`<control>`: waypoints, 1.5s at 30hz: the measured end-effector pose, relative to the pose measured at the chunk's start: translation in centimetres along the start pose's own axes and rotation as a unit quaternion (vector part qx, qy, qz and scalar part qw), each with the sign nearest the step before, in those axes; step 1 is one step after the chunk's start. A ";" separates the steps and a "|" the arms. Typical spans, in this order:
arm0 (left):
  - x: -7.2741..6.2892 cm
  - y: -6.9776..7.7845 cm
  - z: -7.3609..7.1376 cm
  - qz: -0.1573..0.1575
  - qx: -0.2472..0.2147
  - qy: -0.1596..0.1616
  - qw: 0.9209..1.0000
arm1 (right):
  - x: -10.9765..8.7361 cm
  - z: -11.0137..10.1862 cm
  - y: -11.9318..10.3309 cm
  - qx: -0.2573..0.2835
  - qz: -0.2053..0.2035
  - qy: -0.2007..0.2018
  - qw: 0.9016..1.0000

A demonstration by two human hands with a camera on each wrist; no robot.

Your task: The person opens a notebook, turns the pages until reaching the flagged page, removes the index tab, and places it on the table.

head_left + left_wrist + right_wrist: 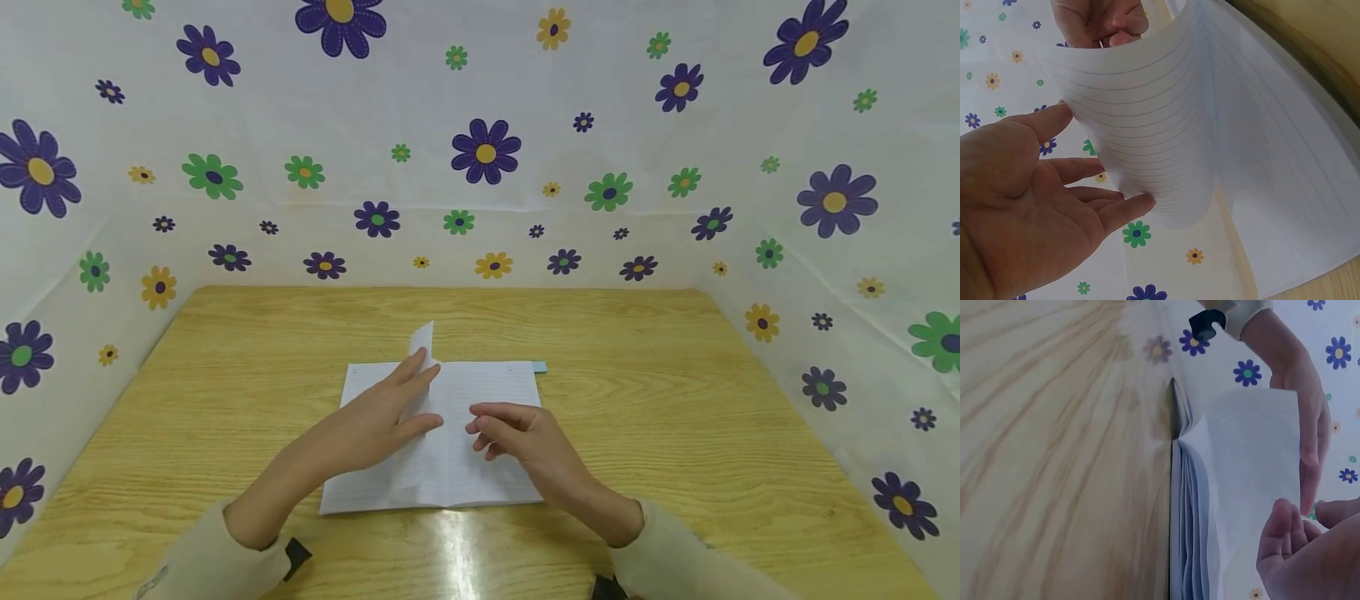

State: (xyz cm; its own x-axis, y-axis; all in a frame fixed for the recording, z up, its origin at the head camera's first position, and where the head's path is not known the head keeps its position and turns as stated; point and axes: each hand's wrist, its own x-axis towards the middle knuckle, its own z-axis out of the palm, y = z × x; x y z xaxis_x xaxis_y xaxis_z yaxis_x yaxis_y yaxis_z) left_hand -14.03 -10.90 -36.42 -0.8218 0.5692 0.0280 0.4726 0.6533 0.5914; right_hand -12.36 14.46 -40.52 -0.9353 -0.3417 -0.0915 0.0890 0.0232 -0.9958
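A lined notebook (491,479) lies open on the wooden table, with one page (422,337) standing up near the fold. My left hand (378,417) is over the notebook's left half, its fingers extended against the raised page. In the left wrist view that lined page (1141,125) curves away from the fingertips, which touch its outer edge. My right hand (536,442) hovers above the right half with loosely bent fingers and nothing between them. The right wrist view shows the right hand (1310,553) close to the page's free edge, thumb apart from the fingers.
The wooden table (645,358) spreads around the notebook. A light blue tab (539,367) sticks out at the notebook's upper right corner. White cloth (540,175) printed with flowers surrounds the table at the back and both sides.
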 end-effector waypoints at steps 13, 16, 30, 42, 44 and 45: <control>-2.0 -1.9 0.2 -0.017 0.018 -0.009 1.000 | -1.3 -3.9 0.6 -0.203 -0.057 0.024 0.977; -2.5 -2.2 0.2 -0.028 0.018 -0.012 0.999 | -1.5 -4.6 0.6 -0.243 -0.060 0.026 0.968; -3.8 -3.2 0.5 -0.059 0.035 -0.017 0.997 | -2.2 -5.8 0.9 -0.415 -0.046 0.008 0.909; -4.7 -4.4 1.2 -0.101 0.054 -0.026 0.993 | -2.1 -6.3 1.8 -0.462 -0.043 -0.025 0.885; -4.7 -4.7 1.4 -0.111 0.052 -0.028 0.992 | -2.2 -6.3 1.8 -0.465 -0.038 -0.030 0.884; -4.7 -4.8 1.5 -0.117 0.048 -0.029 0.992 | -2.2 -6.3 1.8 -0.467 -0.038 -0.033 0.883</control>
State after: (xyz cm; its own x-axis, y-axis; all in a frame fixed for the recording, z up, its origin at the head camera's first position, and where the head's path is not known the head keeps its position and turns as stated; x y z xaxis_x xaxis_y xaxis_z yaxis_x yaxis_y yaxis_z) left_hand -11.95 -15.94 -40.62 -0.8937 0.4229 -0.1497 0.3017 0.8136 0.4971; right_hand -12.33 21.19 -42.14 -0.9014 -0.4294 -0.0554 -0.3230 0.7523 -0.5742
